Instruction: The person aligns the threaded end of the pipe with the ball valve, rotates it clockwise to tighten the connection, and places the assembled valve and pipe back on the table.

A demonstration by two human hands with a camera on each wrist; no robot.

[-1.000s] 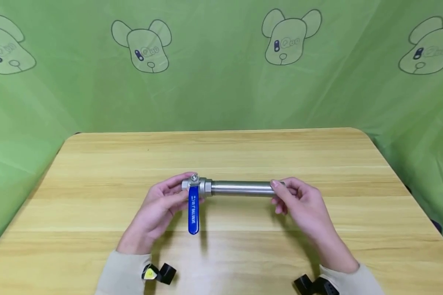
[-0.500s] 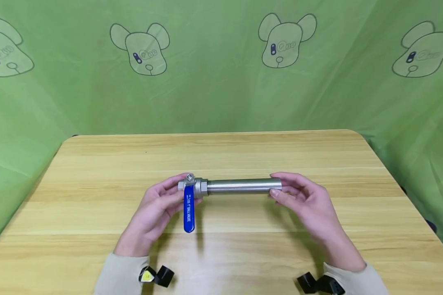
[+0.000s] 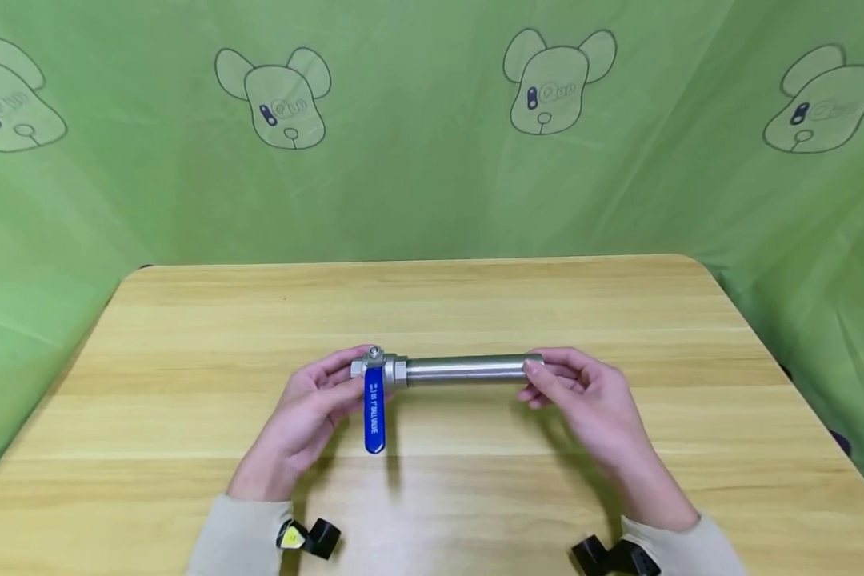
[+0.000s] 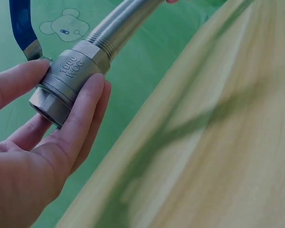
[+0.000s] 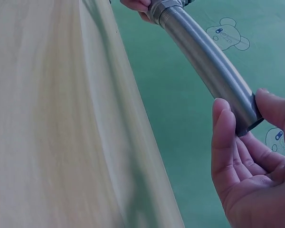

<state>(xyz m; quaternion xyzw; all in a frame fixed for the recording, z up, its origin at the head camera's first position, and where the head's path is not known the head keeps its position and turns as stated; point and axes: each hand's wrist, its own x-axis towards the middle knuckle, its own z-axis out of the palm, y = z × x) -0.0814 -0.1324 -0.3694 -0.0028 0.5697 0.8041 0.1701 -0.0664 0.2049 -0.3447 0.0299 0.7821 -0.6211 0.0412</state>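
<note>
A steel ball valve (image 4: 71, 71) with a blue lever handle (image 3: 374, 412) is gripped by my left hand (image 3: 317, 408), thumb on one side and fingers curled round the other. The lever points toward me, across the line of the pipe. A bright steel pipe (image 3: 468, 368) runs rightward out of the valve's hex end, with some thread showing at the joint in the left wrist view. My right hand (image 3: 590, 400) pinches the pipe's free end between thumb and fingers; its open end shows in the right wrist view. Valve and pipe are held level above the table, casting shadows on it.
The wood-grain table (image 3: 475, 296) spreads beneath both hands, with rounded far corners. A green curtain (image 3: 418, 160) printed with bear heads hangs behind and at both sides. A black wrist camera (image 3: 322, 538) sits at the left cuff, another wrist camera (image 3: 590, 554) at the right cuff.
My right hand's fingers loosened and shifted round the pipe's end half a second ago, and now the thumb lies over its top again. The left hand keeps its grip on the valve.
</note>
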